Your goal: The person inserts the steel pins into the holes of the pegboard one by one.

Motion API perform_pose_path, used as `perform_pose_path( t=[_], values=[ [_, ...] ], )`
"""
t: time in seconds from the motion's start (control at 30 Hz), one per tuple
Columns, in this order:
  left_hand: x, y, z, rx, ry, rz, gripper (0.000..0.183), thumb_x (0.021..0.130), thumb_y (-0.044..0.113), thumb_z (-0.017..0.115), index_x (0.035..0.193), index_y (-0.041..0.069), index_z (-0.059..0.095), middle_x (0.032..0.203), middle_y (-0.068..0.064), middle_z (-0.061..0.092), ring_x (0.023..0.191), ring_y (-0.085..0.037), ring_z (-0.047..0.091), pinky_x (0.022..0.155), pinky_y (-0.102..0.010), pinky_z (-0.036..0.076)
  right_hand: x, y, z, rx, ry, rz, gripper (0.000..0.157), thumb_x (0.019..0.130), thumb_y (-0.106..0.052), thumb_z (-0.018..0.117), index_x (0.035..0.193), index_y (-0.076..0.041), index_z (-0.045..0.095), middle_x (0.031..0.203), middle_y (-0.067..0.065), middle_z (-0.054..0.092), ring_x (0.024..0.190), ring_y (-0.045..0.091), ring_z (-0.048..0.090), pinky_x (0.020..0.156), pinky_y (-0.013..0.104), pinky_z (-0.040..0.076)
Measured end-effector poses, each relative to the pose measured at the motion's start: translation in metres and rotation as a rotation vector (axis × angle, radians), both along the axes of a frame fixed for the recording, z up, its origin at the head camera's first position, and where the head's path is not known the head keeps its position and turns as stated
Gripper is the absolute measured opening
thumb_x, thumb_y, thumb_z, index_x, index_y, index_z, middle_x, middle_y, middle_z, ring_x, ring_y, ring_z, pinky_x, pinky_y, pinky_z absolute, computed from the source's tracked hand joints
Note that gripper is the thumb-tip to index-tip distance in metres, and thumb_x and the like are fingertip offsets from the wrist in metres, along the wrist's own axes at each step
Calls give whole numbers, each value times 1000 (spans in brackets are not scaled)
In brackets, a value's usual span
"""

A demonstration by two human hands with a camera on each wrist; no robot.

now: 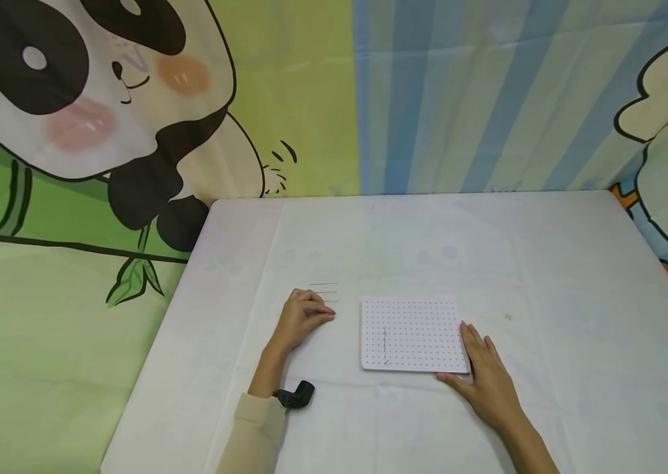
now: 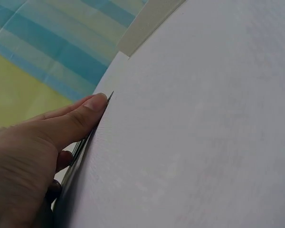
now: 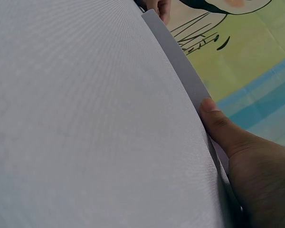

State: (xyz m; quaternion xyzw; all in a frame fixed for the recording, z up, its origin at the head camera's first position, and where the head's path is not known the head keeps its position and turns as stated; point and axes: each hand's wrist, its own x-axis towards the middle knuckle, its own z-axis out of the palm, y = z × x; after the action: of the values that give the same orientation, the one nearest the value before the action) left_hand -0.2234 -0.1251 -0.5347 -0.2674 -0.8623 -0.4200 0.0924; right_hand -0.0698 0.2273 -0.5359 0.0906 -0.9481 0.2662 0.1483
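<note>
A white board (image 1: pixel 419 336) covered in rows of small dots or holes lies on the table. One thin dark stick (image 1: pixel 385 345) runs front to back over its left part. My left hand (image 1: pixel 303 316) is low over the table left of the board. Its thumb and fingertips pinch a thin, pointed dark stick (image 2: pixel 111 96), whose tip sticks out past the thumb in the left wrist view. My right hand (image 1: pixel 491 385) rests against the board's near right corner, thumb along the front edge and straight fingers along the right side; the right wrist view shows the thumb (image 3: pixel 213 111) at the edge.
Several thin dark sticks (image 1: pixel 325 284) lie side by side on the table just beyond my left hand. White cloth covers the table (image 1: pixel 583 276). Behind it hangs a printed curtain (image 1: pixel 298 85) with a panda and stripes. A black wrist camera (image 1: pixel 297 395) sits on the left wrist.
</note>
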Motion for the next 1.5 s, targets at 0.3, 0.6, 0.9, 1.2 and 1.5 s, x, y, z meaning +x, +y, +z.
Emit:
perform_pose_path(
  t=[0.3,0.6,0.9,1.2,1.5],
  values=[
    [1,0,-4,13,46,28,7,71,20,80,76,18,75,80,13,61,80,-8,45,69,-26,40,-1,0,1,5,-10,-2,103,69,-42,78,144,2,22,143,23,29,134,33,24,112,37,6],
    [-1,1,-3,19,62,-3,6,71,19,80,75,18,75,80,13,61,78,-8,45,67,-25,40,-1,1,-1,-2,-8,-7,103,69,-41,79,144,1,23,144,23,29,134,34,24,112,37,6],
    [2,2,-2,-37,51,16,7,74,20,78,73,16,72,80,10,61,78,-9,46,66,-25,41,-1,1,0,-2,-6,-5,103,68,-39,79,144,1,22,144,24,29,134,34,24,112,37,6],
    [3,1,-4,50,80,-4,6,76,18,76,79,15,72,78,9,67,77,-7,55,67,-22,47,1,0,-1,3,-15,-9,103,70,-41,78,145,0,21,144,23,30,134,34,24,112,37,6],
    [5,-1,0,70,55,30,8,83,16,69,88,13,74,81,10,64,68,-7,47,56,-21,41,0,0,-3,3,-18,-10,104,69,-40,79,145,-1,21,144,23,29,134,33,23,112,36,5]
  ],
)
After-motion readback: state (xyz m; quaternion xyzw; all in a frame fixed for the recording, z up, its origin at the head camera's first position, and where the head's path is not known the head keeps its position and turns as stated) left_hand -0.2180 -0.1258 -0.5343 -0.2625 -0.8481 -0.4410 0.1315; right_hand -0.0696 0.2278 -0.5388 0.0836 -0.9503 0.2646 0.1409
